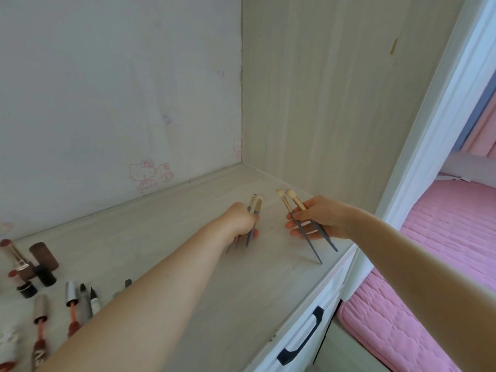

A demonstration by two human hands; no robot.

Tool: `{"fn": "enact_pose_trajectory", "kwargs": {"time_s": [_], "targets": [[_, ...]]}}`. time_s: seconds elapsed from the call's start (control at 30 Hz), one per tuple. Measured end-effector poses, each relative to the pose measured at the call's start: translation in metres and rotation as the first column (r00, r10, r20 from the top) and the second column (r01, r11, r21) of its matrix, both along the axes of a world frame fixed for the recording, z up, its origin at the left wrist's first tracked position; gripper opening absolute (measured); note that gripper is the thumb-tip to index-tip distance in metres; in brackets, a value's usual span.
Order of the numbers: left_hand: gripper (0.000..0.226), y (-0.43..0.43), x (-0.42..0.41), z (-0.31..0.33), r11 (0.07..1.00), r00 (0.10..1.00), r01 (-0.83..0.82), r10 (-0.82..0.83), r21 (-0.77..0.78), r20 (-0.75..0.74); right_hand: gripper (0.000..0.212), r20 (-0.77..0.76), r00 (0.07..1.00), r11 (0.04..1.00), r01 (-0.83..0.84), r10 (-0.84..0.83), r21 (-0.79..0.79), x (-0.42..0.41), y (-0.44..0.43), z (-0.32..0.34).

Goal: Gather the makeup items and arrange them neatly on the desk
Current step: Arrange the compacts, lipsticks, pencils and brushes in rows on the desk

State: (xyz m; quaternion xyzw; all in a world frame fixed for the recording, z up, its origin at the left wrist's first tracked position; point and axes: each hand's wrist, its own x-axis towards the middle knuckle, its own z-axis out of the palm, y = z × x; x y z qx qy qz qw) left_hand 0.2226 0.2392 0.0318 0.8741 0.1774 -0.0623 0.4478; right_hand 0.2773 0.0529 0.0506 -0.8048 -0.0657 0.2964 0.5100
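My left hand [241, 221] grips a small bunch of makeup brushes [255, 206] just above the pale wooden desk [188, 237], their pale tips pointing to the back corner. My right hand [316, 218] holds two sponge-tipped applicators [288, 201] with grey handles that cross and point down toward the desk's front edge. At the left edge lie lipsticks [16, 260], lip gloss tubes [40, 318] and dark liner pens [86, 302], partly hidden by my left forearm.
A wall with cartoon cat stickers [142, 175] backs the desk and a wooden side panel [322, 103] closes the right corner. Below the front edge is a white drawer with a black handle [303, 336]. A pink quilted bed [429, 264] lies to the right.
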Motion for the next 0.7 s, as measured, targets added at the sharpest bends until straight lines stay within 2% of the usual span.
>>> {"fn": "enact_pose_trajectory", "kwargs": {"time_s": [0.1,0.23,0.43,0.53,0.63,0.7], "targets": [[0.02,0.013,-0.018,-0.002,0.95,0.997,-0.071,0.069,-0.304,-0.018,0.017,0.022,0.999,0.999,-0.039,0.038,0.032,-0.011,0.007,0.004],[0.026,0.03,-0.047,0.004,0.812,0.991,-0.13,0.132,-0.568,-0.038,0.018,0.077,0.995,0.996,-0.074,0.069,0.053,-0.034,0.021,0.011],[0.03,0.057,-0.097,0.017,0.656,0.979,-0.184,0.191,-0.732,-0.075,0.02,0.055,0.995,0.986,-0.09,0.083,0.139,-0.069,0.046,0.019],[0.032,0.073,-0.126,0.026,0.604,0.973,-0.202,0.212,-0.771,-0.089,0.019,0.05,0.992,0.975,-0.124,0.117,0.184,-0.088,0.065,0.022],[0.031,0.087,-0.157,0.036,0.592,0.965,-0.217,0.249,-0.776,-0.08,0.019,0.058,0.984,0.96,-0.18,0.171,0.217,-0.106,0.087,0.025],[0.027,0.097,-0.176,0.04,0.524,0.955,-0.211,0.291,-0.825,-0.059,0.019,0.072,0.976,0.95,-0.218,0.207,0.221,-0.12,0.102,0.028]]}}
